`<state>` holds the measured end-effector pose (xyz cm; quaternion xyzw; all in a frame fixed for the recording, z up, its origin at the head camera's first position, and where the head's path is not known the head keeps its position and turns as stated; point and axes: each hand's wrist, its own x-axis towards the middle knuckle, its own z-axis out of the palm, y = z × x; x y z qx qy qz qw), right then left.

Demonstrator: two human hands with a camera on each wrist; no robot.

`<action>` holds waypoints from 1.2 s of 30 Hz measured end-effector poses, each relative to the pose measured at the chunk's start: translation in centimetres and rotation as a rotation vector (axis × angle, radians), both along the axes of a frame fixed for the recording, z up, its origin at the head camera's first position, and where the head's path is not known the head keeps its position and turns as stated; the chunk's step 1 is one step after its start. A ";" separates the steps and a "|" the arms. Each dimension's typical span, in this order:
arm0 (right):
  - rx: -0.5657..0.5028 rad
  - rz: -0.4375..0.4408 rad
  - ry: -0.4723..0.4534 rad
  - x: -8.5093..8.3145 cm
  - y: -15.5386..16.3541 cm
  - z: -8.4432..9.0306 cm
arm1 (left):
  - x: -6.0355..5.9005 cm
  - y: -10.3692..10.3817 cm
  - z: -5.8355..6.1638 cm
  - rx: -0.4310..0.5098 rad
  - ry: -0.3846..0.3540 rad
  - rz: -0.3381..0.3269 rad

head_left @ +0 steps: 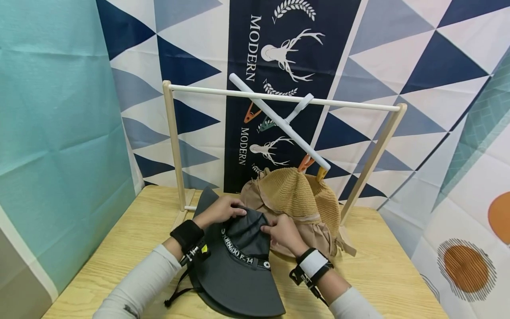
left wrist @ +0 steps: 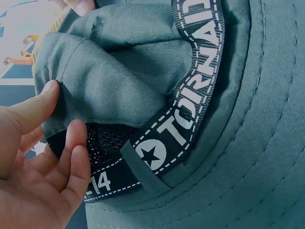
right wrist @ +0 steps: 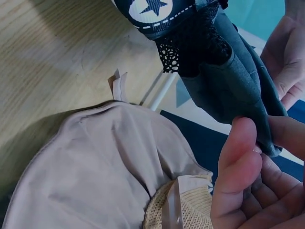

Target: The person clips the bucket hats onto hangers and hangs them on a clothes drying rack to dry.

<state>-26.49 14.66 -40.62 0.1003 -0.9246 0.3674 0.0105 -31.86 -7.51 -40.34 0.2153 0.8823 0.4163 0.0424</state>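
The grey hat (head_left: 239, 266) lies on the wooden table (head_left: 131, 239) with its wide brim toward the person and its soft crown raised between both hands. The left hand (head_left: 221, 212) holds the crown's far-left edge, thumb on the outer cloth and fingers curled under the fold. The right hand (head_left: 283, 235) pinches the crown's right edge between thumb and fingertips (right wrist: 238, 157). Both grips are partly closed and bear on thin fabric only, not on the lettered band (left wrist: 190, 114) or the brim.

Risk assessment:
- The crown is limp cloth. A pinch this shallow could slip, in which case the crown would collapse back onto the brim.
- The brim hangs below and in front of both grips, unsupported. If lifted, it would probably sag and drag on the table.
- The black chin cord (head_left: 179, 288) trails below the left wrist and could catch on the wrist strap.
- The straw hat (head_left: 295, 199) sits just beyond the right hand, touching or nearly touching the grey hat. It hangs from a clip on the white hanger (head_left: 279, 119), which sits tilted on the rack rail (head_left: 279, 97) behind the hands. A knock could swing the hanger or pull that clip free.
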 end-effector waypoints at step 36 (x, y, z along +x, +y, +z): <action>-0.023 -0.017 -0.001 -1.0 0.1 1.2 | -0.7 0.7 1.3 -0.023 0.020 0.088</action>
